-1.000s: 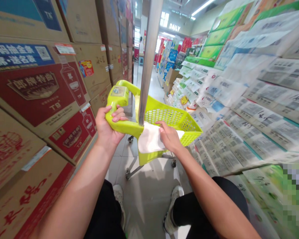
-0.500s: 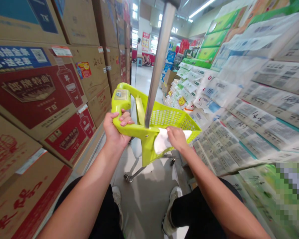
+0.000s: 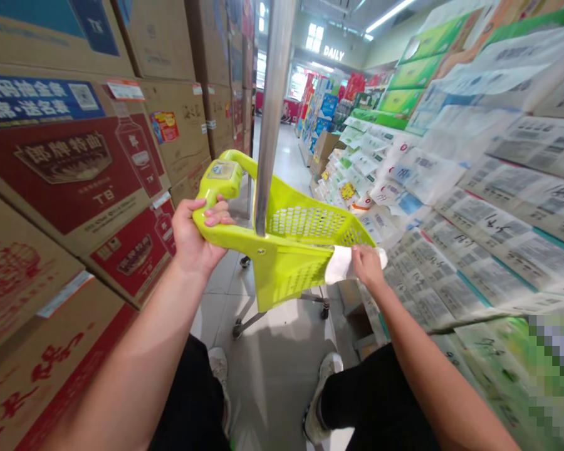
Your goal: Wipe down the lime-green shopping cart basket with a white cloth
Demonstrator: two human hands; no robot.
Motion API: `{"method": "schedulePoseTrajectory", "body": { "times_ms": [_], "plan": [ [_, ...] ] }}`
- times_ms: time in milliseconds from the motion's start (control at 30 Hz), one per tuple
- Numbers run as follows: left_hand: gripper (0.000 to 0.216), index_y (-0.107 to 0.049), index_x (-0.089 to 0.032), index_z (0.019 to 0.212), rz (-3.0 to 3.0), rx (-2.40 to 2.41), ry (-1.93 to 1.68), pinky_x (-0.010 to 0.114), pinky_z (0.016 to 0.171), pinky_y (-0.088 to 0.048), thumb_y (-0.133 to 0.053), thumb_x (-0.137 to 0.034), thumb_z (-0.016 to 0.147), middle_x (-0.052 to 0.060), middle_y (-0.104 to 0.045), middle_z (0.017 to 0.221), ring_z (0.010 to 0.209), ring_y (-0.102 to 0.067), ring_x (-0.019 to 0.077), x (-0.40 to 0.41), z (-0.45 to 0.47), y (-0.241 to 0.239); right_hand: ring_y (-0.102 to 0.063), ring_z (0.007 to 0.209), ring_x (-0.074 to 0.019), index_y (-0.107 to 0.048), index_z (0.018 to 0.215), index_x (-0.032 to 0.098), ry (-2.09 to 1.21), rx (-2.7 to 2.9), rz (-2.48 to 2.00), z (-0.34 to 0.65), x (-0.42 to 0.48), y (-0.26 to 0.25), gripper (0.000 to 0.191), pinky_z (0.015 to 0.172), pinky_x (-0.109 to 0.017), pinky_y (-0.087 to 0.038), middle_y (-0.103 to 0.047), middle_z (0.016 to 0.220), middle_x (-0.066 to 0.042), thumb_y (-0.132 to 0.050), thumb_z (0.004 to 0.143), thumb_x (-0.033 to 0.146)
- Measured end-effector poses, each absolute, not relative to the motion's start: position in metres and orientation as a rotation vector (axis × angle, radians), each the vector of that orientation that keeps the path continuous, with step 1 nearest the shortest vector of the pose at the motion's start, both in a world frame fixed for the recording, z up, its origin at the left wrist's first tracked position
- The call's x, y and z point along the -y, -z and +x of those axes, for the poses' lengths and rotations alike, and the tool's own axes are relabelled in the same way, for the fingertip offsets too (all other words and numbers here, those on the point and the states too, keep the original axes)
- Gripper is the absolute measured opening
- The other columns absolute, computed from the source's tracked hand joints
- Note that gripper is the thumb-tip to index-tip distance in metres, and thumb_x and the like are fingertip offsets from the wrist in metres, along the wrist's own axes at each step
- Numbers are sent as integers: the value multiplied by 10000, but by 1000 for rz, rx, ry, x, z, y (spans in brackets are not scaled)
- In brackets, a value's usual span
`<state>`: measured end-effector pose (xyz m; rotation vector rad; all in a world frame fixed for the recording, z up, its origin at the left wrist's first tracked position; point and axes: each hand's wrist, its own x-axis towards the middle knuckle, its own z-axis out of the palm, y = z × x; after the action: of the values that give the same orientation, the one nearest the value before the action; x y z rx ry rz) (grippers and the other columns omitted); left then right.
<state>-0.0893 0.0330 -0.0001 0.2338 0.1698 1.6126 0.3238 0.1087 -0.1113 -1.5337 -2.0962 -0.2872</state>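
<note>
A lime-green shopping cart (image 3: 286,250) with a perforated basket stands in front of me on metal legs with casters. My left hand (image 3: 200,235) is wrapped round its handle (image 3: 223,181) at the near left corner. At the basket's right end, my right hand (image 3: 366,263) grips a white cloth (image 3: 341,263) and presses it over the top rim. Part of the cloth hangs down the outer side, and a corner sticks out beyond my fingers. From the cart's near side a metal pole (image 3: 272,113) rises out of view.
Stacked cardboard cartons (image 3: 66,163) wall the aisle on the left. On the right, piles of plastic-wrapped tissue packs (image 3: 489,232) reach close to the cart's far end. Tiled floor (image 3: 272,369) lies under the cart and my shoes. Farther shelves (image 3: 326,113) stand along the aisle.
My right hand has slid the cloth rightward along the rim towards the basket's far end. The handle, with my left hand on it, and the pole appear shifted left.
</note>
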Motion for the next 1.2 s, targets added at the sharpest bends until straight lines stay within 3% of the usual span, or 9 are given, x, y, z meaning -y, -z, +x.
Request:
{"method": "schedulePoseTrajectory", "body": {
  "times_ms": [167, 367, 467, 600, 767, 933, 1067, 1200],
  "plan": [
    [89, -534, -172, 909, 215, -139, -1607, 146, 468, -463, -525, -231, 843, -95, -408, 527, 359, -407, 23, -30, -75, -1, -551, 812, -243, -593, 749, 191, 372, 2000, -1642, 302, -102, 109, 389, 767, -352, -341, -657, 802, -109, -321, 996, 318],
    [70, -514, -170, 874, 213, -177, -1617, 149, 464, -449, -477, -225, 852, -101, -372, 505, 353, -374, 24, -30, -50, -4, -580, 840, -223, -600, 871, 215, 25, 1924, -1148, 144, -54, 70, 453, 768, -338, -355, -660, 849, -56, -245, 1072, 412],
    [72, -514, -166, 884, 218, -187, -1611, 153, 460, -447, -473, -215, 852, -101, -375, 503, 349, -373, 26, -32, -55, -5, -580, 823, -219, -592, 890, 230, -46, 1888, -1097, 112, -43, 58, 439, 758, -331, -356, -650, 825, -39, -253, 1081, 434],
    [99, -518, -153, 920, 204, -194, -1563, 155, 457, -456, -480, -200, 842, -93, -407, 515, 349, -401, 27, -38, -78, -6, -585, 844, -222, -591, 870, 225, 58, 1997, -1149, 144, -59, 75, 422, 769, -329, -351, -655, 833, -53, -278, 1070, 425],
    [144, -532, -150, 968, 200, -193, -1550, 167, 456, -478, -512, -188, 830, -93, -420, 514, 349, -427, 39, -42, -101, -5, -568, 784, -229, -607, 768, 201, 295, 2050, -1474, 251, -94, 108, 406, 746, -328, -350, -655, 767, -92, -344, 1004, 400],
    [89, -536, -170, 922, 197, -193, -1593, 152, 452, -469, -518, -216, 848, -92, -421, 523, 347, -412, 27, -36, -94, -4, -610, 833, -266, -725, 842, 134, 325, 1920, -1893, 329, -116, 110, 445, 734, -334, -366, -716, 859, -177, -345, 939, 346],
    [75, -530, -182, 865, 196, -205, -1627, 142, 441, -448, -537, -255, 855, -98, -387, 509, 346, -389, 23, -30, -70, -5, -642, 795, -280, -782, 898, 131, 235, 1807, -2014, 289, -113, 100, 465, 717, -340, -368, -741, 834, -182, -385, 942, 369],
    [82, -519, -185, 829, 199, -181, -1629, 145, 453, -452, -547, -258, 856, -98, -364, 503, 355, -378, 21, -27, -50, -7, -646, 797, -251, -759, 855, 183, 73, 1901, -1522, 186, -84, 82, 467, 737, -327, -392, -751, 863, -120, -357, 990, 376]
  ]
}}
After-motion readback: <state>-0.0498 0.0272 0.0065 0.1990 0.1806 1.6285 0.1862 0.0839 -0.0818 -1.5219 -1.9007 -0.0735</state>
